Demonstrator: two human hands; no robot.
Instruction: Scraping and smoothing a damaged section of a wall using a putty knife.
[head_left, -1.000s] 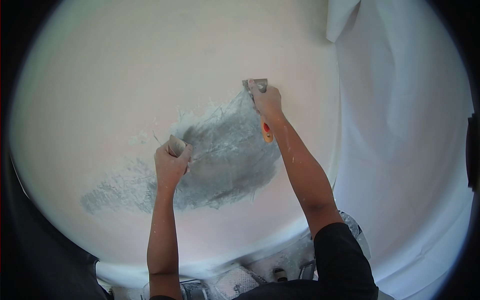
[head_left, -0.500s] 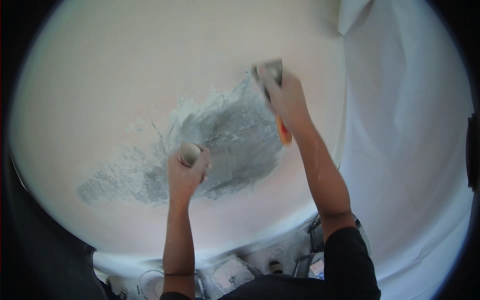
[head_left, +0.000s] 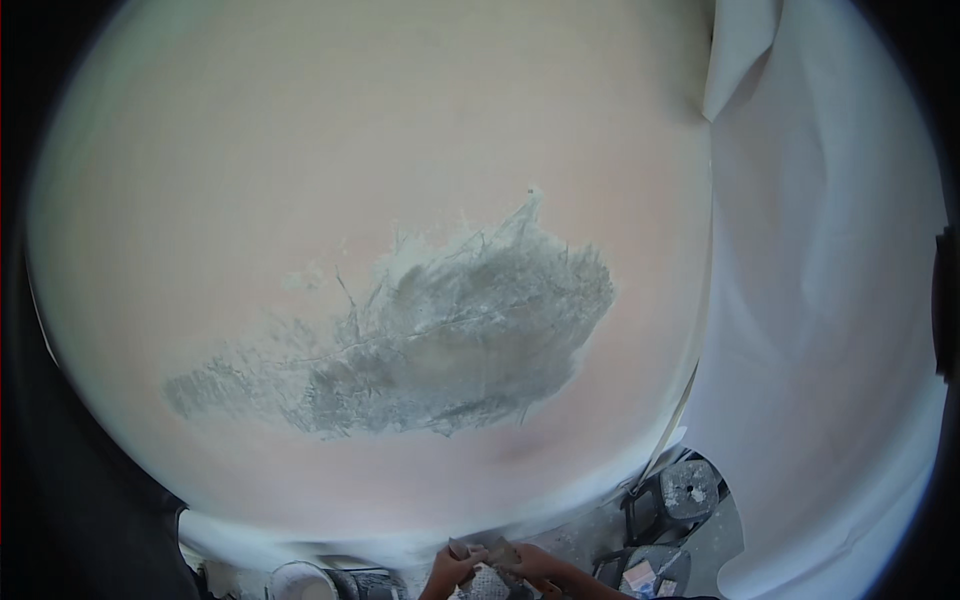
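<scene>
Both of my hands are low at the bottom edge, close together in front of my body. My left hand is closed on a small flat scraper, whose pale blade pokes up past the fingers. Right beside it, my right hand is closed on a putty knife; its grey blade points toward the left hand, and the handle is mostly hidden. Whether the two blades touch I cannot tell. Ahead of me, a rough grey patch of filler spreads across the pale pinkish wall, wider at the right and thinning toward the left.
White sheeting hangs along the right side. Below the wall, a dusty dark stool stands at the lower right, near a small box. A round white bucket stands at the lower left.
Both hands have come down off the wall to the bottom edge and drawn together, each with its tool. The whole patch of filler is now uncovered, and the view has shifted slightly.
</scene>
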